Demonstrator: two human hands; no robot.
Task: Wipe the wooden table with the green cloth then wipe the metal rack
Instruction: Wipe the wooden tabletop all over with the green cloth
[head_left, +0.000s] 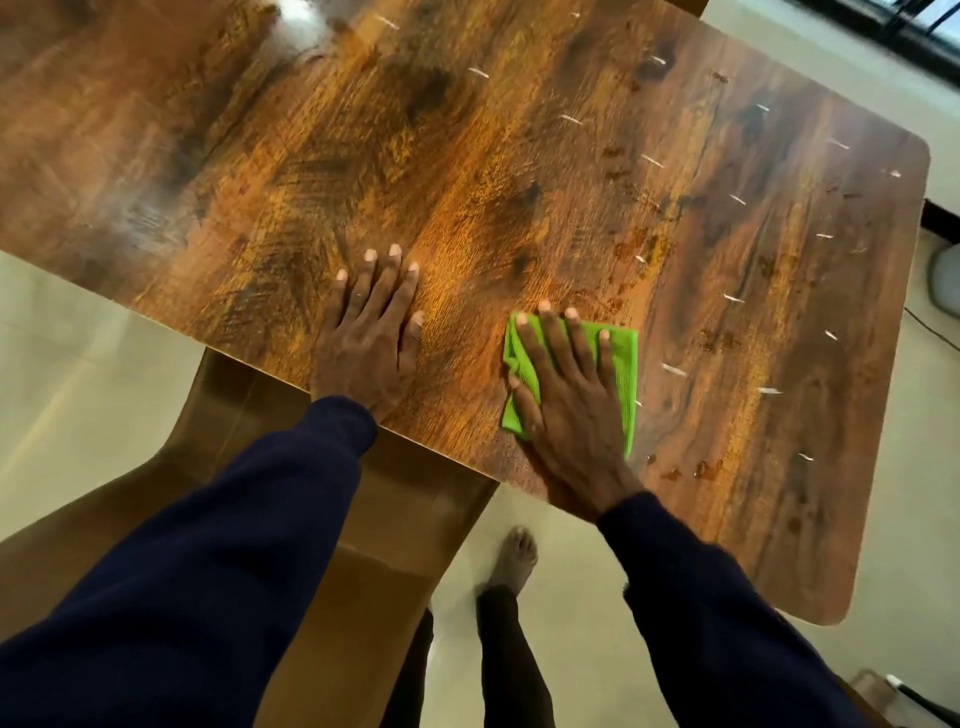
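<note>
My right hand (566, 400) presses flat on green cloth (621, 364); left hand (369, 332) beside it, flat, braces wooden table (467, 171). I'd keep even pressure.

The table (467, 156) fills the upper and middle frame, its near edge running from the left side down toward the lower right. The left hand (369, 343) lies flat on the table at centre frame, just above that near edge. To its right, apart from it, the cloth (621, 364) lies on the table, and the right hand (566, 395) rests flat on top of it with fingers spread. Small scraps (674, 370) are scattered over the table's right half, right of and above the cloth. Both sleeves enter from the bottom corners. A foot (514, 561) stands on the floor (78, 364) at lower centre, below the table's edge.
</note>
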